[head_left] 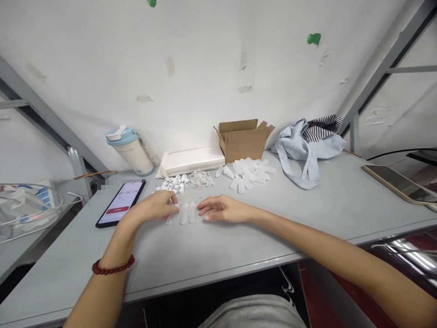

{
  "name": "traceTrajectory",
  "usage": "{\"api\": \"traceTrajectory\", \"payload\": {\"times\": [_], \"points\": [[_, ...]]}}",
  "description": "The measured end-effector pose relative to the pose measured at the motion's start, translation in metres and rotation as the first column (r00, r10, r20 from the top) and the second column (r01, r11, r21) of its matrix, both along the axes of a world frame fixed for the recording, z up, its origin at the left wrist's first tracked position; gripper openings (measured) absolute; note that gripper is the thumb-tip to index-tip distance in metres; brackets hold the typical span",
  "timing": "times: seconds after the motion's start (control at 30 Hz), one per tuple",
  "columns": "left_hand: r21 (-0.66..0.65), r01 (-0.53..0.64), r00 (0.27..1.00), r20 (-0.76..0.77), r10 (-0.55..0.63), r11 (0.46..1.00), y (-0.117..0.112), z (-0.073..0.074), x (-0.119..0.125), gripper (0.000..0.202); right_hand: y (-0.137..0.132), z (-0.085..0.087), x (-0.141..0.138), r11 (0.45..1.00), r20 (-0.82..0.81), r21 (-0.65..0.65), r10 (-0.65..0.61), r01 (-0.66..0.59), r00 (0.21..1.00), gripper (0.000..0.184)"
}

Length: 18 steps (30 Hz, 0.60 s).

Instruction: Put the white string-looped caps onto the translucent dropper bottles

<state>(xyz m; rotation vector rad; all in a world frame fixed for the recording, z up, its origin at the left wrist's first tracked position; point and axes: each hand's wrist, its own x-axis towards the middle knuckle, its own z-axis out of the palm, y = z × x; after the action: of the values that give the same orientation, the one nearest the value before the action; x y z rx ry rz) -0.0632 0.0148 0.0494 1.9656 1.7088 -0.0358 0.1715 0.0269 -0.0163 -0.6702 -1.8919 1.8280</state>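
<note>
My left hand rests on the grey table with its fingers curled round the end of a small clear plastic bottle. Two more such bottles lie side by side between my hands. My right hand lies flat just right of them, fingers stretched out and touching the nearest bottle. Behind are a heap of white caps, a bunch of rubber bands and a pile of clear bottles.
A phone showing a timer lies left of my hand. At the back stand a blue-lidded cup, a stack of white trays, an open cardboard box and a light blue bag. A tablet lies far right.
</note>
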Motion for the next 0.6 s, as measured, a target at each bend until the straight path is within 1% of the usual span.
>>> {"api": "traceTrajectory", "payload": {"times": [0.07,0.13,0.17,0.23,0.27,0.33,0.4,0.5,0.6], "points": [[0.065,0.012,1.0,-0.03,-0.01,0.998,0.001,0.0,0.0,0.019,-0.001,0.002,0.0,1.0,-0.006,-0.01,-0.012,0.011,1.0,0.041],[0.15,-0.013,1.0,-0.011,0.014,0.989,0.001,0.002,0.001,0.02,-0.001,0.004,0.0,0.999,-0.008,-0.007,-0.042,0.042,0.999,0.037],[0.192,-0.04,0.999,0.03,0.034,0.981,0.001,0.004,0.002,0.021,-0.001,0.005,0.001,0.997,-0.008,0.003,-0.071,0.071,0.997,0.034],[0.254,-0.106,0.982,0.178,0.061,0.961,0.0,0.008,0.005,0.026,-0.001,0.008,0.002,0.988,-0.015,0.034,-0.152,0.152,0.988,0.027],[0.271,-0.138,0.96,0.273,0.061,0.953,-0.001,0.009,0.008,0.029,0.0,0.01,0.002,0.98,-0.024,0.044,-0.195,0.196,0.98,0.024],[0.282,-0.175,0.891,0.452,0.03,0.943,-0.004,0.012,0.014,0.035,0.0,0.013,0.004,0.961,-0.053,0.042,-0.271,0.273,0.961,0.021],[0.276,-0.181,0.816,0.577,-0.012,0.944,-0.007,0.012,0.022,0.036,0.0,0.017,0.004,0.953,-0.092,0.011,-0.302,0.304,0.949,0.021],[0.259,-0.153,0.726,0.684,-0.069,0.954,-0.011,0.008,0.033,0.034,-0.004,0.023,0.004,0.959,-0.159,-0.024,-0.284,0.284,0.946,0.028],[0.209,-0.105,0.65,0.755,-0.093,0.972,-0.01,0.001,0.042,0.034,-0.009,0.028,0.003,0.956,-0.2,-0.047,-0.293,0.289,0.935,0.042]]}}
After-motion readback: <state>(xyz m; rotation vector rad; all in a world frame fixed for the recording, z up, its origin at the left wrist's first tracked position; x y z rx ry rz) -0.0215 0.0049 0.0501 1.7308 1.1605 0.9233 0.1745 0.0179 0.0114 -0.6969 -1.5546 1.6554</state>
